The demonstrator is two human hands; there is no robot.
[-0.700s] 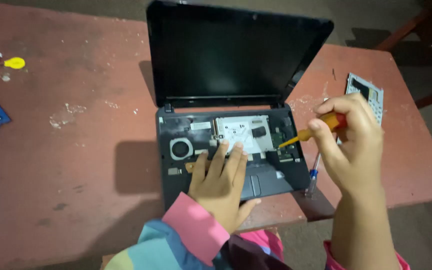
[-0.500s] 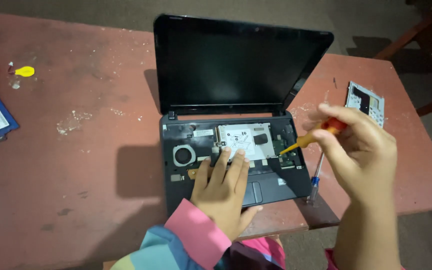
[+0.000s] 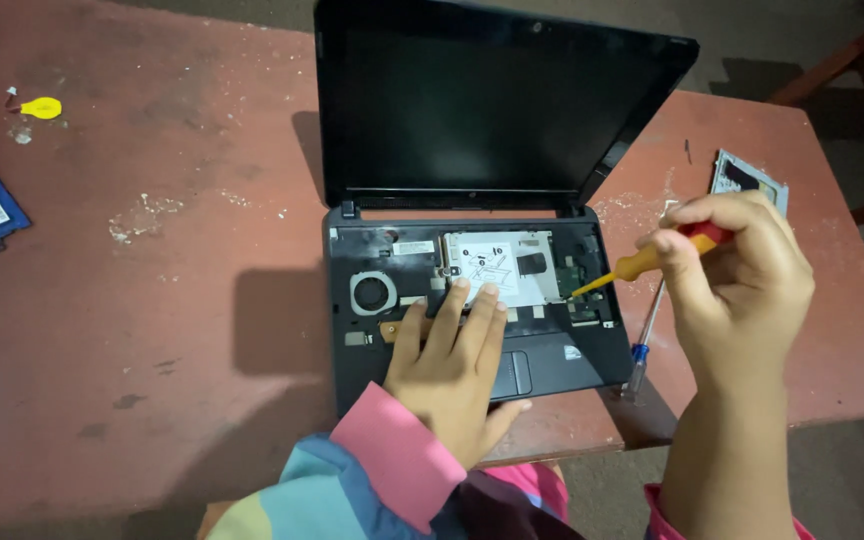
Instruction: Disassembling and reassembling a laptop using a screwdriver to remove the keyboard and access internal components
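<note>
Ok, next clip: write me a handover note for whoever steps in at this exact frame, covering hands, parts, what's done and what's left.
Left hand: flat on the open black laptop, fingertips by the silver metal plate.
Right hand: grips the orange-and-red screwdriver, tip at the right side of the exposed board.
Parts: round fan exposed at left; blue-handled screwdriver lies on the red wooden table beside the laptop; grey metal bracket behind the right hand.
Done: keyboard is off, internals exposed.
Left: plate and board still sit in the base.

Orange screwdriver [image 3: 642,263] tilted, tip in open laptop [image 3: 472,290] w/o kbd.
</note>
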